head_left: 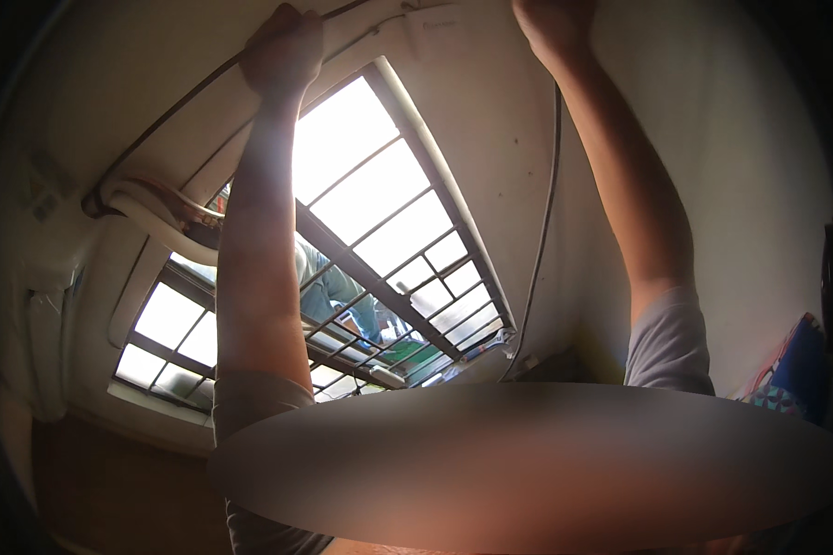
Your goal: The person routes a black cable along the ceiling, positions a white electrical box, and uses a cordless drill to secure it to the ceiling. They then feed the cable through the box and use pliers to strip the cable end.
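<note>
My left hand (284,51) is raised at the upper edge of the head view, its fingers curled closed. A thin dark cable (180,106) runs along the wall beside that hand; whether the fingers touch it cannot be made out, nor what they hold. High on the right, my right hand (555,23) is cut off by the upper edge, so its fingers do not show. Below it hangs another dark cable (548,203) against the pale wall. Both forearms reach upward from grey sleeves.
A barred window (375,222) lies between my arms, with blue-green cloth hanging by it. Left of it a pale pipe (157,222) bends along the wall. Blue and patterned cloth items (796,370) are at the right. A blurred oval covers the lower middle.
</note>
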The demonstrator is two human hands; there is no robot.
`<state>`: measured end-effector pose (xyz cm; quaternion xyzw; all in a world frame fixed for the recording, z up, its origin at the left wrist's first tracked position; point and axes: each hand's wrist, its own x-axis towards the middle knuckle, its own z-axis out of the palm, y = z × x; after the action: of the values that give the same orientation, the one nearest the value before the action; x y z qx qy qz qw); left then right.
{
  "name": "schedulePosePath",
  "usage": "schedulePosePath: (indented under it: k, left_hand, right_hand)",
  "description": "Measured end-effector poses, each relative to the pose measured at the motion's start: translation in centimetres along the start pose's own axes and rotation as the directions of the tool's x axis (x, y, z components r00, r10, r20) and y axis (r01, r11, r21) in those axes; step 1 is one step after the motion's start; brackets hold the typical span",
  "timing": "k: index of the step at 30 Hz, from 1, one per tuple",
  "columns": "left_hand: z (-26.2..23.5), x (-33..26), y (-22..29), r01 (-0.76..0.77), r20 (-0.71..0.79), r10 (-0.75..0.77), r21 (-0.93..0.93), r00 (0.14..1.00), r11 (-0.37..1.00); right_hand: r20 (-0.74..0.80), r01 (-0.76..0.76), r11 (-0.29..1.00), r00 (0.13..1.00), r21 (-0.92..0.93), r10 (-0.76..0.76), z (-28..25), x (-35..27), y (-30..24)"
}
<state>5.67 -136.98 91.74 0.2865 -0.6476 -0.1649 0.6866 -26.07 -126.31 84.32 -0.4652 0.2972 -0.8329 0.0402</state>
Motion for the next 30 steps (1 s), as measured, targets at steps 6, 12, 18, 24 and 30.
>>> schedulePosePath:
  k: [6, 12, 18, 24, 30]
  left_hand:
    - [0.4, -0.1, 0.1, 0.010, 0.004, -0.010, -0.038, 1.000, 0.999]
    - [0.4, -0.4, 0.3, 0.017, -0.003, -0.018, -0.083, 1.000, 0.996]
    - [0.1, -1.3, 0.9, 0.069, 0.029, -0.067, -0.103, 0.997, 0.992]
    - [0.3, -2.2, 1.6, 0.111, 0.074, -0.103, -0.107, 0.992, 0.988]
    - [1.4, -2.2, 2.1, 0.137, 0.075, -0.128, -0.128, 0.989, 0.982]
  right_hand:
    - [0.018, 0.340, 0.875, 0.934, -0.345, -0.356, 2.1, 1.8, -2.0]
    - [-0.023, 0.284, 0.705, 0.920, -0.650, -0.392, 2.5, 4.0, -1.4]
    - [0.040, 0.358, 0.509, 0.845, -0.783, -0.534, 1.6, 2.3, -3.1]
    - [0.036, 0.504, 0.632, 0.798, -0.588, -0.602, 4.8, 3.0, -4.5]
    - [0.083, 0.615, 0.618, 0.738, -0.490, -0.669, 6.6, 6.7, -2.9]
